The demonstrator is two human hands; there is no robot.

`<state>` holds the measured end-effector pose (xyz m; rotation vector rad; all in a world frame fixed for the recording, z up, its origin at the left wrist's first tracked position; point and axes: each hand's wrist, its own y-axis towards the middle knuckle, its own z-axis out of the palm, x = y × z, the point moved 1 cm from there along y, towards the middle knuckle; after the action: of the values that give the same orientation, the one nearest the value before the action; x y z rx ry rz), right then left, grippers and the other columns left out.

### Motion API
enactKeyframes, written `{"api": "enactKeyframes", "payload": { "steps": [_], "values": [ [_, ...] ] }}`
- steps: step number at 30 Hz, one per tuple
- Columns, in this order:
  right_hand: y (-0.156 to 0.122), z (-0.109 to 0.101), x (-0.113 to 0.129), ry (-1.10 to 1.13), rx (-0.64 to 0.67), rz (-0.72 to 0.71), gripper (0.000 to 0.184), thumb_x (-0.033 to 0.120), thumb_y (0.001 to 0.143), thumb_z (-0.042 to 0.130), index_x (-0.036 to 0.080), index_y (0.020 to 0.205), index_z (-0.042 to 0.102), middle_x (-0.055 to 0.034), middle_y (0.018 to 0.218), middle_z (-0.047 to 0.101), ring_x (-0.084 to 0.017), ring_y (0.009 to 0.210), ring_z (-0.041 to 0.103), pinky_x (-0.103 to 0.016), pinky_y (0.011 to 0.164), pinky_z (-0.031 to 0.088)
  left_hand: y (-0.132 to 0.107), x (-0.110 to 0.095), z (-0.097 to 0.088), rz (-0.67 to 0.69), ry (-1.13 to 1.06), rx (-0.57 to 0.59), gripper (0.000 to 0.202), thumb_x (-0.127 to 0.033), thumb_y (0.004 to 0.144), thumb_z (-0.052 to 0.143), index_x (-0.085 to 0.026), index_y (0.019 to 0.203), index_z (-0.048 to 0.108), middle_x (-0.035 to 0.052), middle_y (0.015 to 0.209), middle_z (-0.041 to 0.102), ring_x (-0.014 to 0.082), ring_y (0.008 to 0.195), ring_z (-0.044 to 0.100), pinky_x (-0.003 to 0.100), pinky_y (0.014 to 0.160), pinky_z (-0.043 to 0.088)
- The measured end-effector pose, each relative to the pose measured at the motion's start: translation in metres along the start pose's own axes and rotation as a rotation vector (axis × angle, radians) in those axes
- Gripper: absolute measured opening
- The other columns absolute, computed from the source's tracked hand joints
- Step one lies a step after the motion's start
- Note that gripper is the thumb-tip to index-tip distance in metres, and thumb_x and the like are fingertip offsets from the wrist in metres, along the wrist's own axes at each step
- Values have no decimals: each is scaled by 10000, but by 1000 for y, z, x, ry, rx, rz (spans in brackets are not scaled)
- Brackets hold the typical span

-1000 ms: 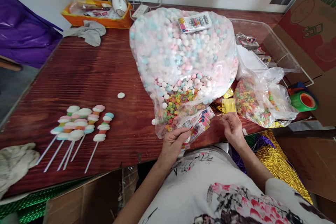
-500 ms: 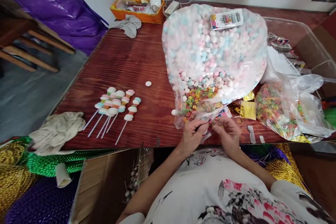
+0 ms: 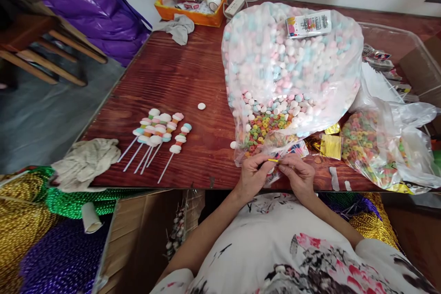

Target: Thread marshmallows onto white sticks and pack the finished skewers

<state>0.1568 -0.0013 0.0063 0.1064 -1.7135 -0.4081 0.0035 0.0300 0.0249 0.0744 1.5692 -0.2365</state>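
Note:
Close to the table's front edge, my left hand (image 3: 252, 177) and my right hand (image 3: 299, 177) face each other with fingertips almost meeting. Between them runs a short gold twist tie (image 3: 273, 160), pinched at its ends by both hands. Just beyond the fingers lies a clear bag (image 3: 291, 148) with printed marks, partly hidden by the hands. Ring-shaped candies (image 3: 265, 125) and pastel marshmallows (image 3: 296, 105) spill in the mouth of the big plastic bag (image 3: 292, 64). Gold twist ties (image 3: 331, 146) lie in a flat bundle to the right of my hands.
Marshmallow skewers (image 3: 156, 128) on white sticks lie at the left, with one loose marshmallow (image 3: 201, 106) nearby. A crumpled cloth (image 3: 86, 163) hangs at the left edge. Another candy bag (image 3: 368, 147) and a clear bin (image 3: 389, 27) stand right. An orange box (image 3: 165, 11) sits at the back.
The gold twist tie now shows plainly between my fingertips. The view has shifted slightly, so the table things sit further right; both hands stay in about the same place.

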Motion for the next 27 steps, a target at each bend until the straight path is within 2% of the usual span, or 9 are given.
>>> {"api": "enactKeyframes", "payload": {
  "steps": [4, 7, 9, 11, 14, 16, 19, 23, 27],
  "values": [
    [1, -3, 0, -82, 1, -118, 193, 168, 863, 647, 304, 970, 734, -9, 817, 711, -184, 821, 610, -399, 814, 512, -3, -1, 11, -339, -310, 21, 185, -332, 713, 692, -149, 744, 688, -31, 564, 569, 70, 458, 455, 201, 453, 402],
    [5, -6, 4, -235, 55, -268, 274, 134, 874, 607, 316, 1037, 731, -17, 791, 704, -191, 799, 597, -418, 793, 506, -4, 2, 19, -433, -438, 6, 205, -339, 674, 710, -159, 682, 613, -50, 521, 508, 66, 419, 426, 209, 434, 394],
    [7, -8, 5, -325, 80, -354, 313, 123, 870, 590, 315, 1078, 723, -25, 784, 701, -198, 795, 592, -422, 773, 505, -5, 4, 21, -383, -403, -9, 229, -358, 696, 687, -166, 642, 575, -53, 513, 468, 69, 431, 407, 214, 440, 391],
    [9, -8, 6, -360, 103, -402, 349, 110, 865, 575, 315, 1112, 712, -29, 785, 699, -198, 793, 588, -422, 769, 507, -6, 5, 19, -231, -252, -29, 251, -355, 747, 642, -170, 603, 554, -35, 540, 463, 84, 495, 422, 223, 485, 403],
    [12, -5, 6, -355, 130, -407, 353, 99, 863, 564, 306, 1108, 711, -35, 779, 699, -201, 799, 583, -422, 764, 514, -8, 3, 12, 30, 21, -30, 236, -320, 820, 585, -171, 637, 599, 4, 651, 548, 123, 646, 502, 257, 629, 459],
    [14, -3, 6, -351, 140, -398, 316, 102, 861, 571, 294, 1063, 720, -38, 781, 710, -203, 797, 587, -421, 753, 518, -9, 3, 7, 128, 114, -13, 219, -312, 861, 564, -173, 709, 638, 15, 719, 597, 138, 708, 540, 273, 702, 472],
    [18, 0, 7, -325, 148, -379, 251, 100, 859, 583, 280, 965, 724, -22, 752, 716, -190, 749, 597, -405, 738, 520, -8, 4, 2, 205, 198, 32, 223, -313, 906, 550, -171, 774, 661, 12, 727, 606, 136, 712, 550, 269, 716, 462],
    [18, -1, 4, -252, 153, -339, 209, 101, 856, 599, 271, 913, 706, 10, 680, 682, -160, 673, 588, -374, 733, 514, -6, 6, -1, 297, 279, 67, 235, -300, 929, 539, -169, 774, 658, 4, 685, 568, 131, 680, 522, 264, 682, 429],
    [10, -1, -4, -135, 93, -148, 292, 157, 839, 638, 269, 1109, 632, 6, 771, 670, -150, 708, 604, -326, 686, 514, -6, 3, -1, 301, 273, 73, 235, -286, 927, 542, -170, 739, 622, -10, 665, 543, 119, 652, 502, 256, 666, 409]
  ]
}}
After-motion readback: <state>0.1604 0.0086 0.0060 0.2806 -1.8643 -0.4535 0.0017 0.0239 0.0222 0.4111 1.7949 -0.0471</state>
